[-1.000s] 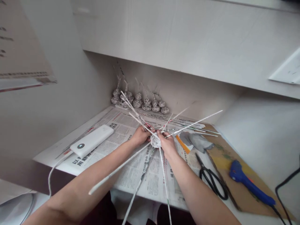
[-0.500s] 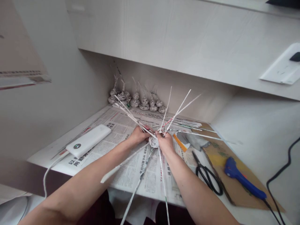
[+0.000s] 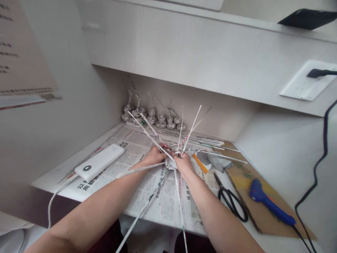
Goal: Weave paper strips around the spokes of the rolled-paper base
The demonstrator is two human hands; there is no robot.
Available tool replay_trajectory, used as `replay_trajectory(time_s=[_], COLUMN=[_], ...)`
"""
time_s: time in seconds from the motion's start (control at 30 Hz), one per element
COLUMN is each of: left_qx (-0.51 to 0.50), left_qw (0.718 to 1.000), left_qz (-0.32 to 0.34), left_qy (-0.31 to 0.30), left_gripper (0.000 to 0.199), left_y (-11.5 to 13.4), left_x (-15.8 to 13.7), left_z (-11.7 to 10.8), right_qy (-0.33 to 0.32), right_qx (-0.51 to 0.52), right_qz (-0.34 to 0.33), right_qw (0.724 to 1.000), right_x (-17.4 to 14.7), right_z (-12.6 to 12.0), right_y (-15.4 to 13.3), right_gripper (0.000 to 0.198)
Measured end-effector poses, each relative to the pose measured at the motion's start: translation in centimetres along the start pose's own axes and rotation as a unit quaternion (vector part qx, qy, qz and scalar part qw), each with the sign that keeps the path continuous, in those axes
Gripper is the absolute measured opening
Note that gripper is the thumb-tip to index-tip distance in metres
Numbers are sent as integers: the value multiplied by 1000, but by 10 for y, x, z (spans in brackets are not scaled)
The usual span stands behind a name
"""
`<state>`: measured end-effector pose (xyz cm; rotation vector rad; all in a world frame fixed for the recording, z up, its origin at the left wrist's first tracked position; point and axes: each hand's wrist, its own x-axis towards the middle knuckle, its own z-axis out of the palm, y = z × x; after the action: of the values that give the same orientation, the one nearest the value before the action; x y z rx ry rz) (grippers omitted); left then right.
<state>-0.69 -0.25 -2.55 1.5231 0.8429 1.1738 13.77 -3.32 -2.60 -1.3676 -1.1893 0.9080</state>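
Note:
Between my hands is a small round woven paper base [image 3: 171,163], with long rolled-paper strips radiating from it in all directions. My left hand [image 3: 157,153] is closed around paper strips at the base's far left edge. Pressed against the right side of the weave, my right hand [image 3: 183,162] pinches its rim and the strips there. One paper strip [image 3: 180,207] hangs toward me over the table edge, and another strip [image 3: 135,219] runs down to the left. The fingertips are partly hidden behind the weave.
Newspaper [image 3: 137,160] covers the table. Several woven paper gourds [image 3: 160,121] line the back wall beside loose paper strips [image 3: 205,140]. A white power bank [image 3: 101,161] lies left. Black scissors [image 3: 231,198], a blue glue gun [image 3: 271,203] and cardboard [image 3: 263,221] lie right.
The view has tilted up a little. The woven base and its strips have turned slightly, and the left strip now lies flatter across my left forearm. Both hands keep their hold.

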Motion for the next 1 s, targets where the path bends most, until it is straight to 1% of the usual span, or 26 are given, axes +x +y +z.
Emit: replay_trajectory(time_s=[0.1,0.17,0.23,0.33,0.47,0.57,0.67,0.77,0.87,1.0], left_qx=[-30,-39,-30,-19,4,24,6,-4,7,51], left_qw=[998,997,997,999,1000,999,1000,1000,999,995], left_qz=[-57,-72,-68,-40,1,14,5,-15,-29,-16], left_qy=[-9,6,20,24,30,34,24,27,42,79], left_gripper=[35,34,30,26,25,28,29,23,23,22], left_y=[4,6,8,9,0,-7,-6,0,1,-5], left_x=[-2,-4,-4,-4,-2,-1,-1,-1,0,1], left_z=[1,2,4,5,5,4,4,4,5,6], right_qy=[29,36,32,22,8,-4,0,0,5,14], right_qx=[-19,-29,-33,-37,-48,-42,-38,-37,-47,-85], right_qz=[-4,-8,-19,-35,-42,-44,-50,-47,-43,-41], right_qw=[999,999,999,998,998,998,998,998,998,995], right_x=[1,1,1,1,2,3,4,4,4,3], right_z=[1,1,1,0,-1,-1,0,0,0,2], right_y=[3,6,8,9,10,12,13,13,13,11], right_gripper=[30,31,31,31,30,29,28,28,28,27])
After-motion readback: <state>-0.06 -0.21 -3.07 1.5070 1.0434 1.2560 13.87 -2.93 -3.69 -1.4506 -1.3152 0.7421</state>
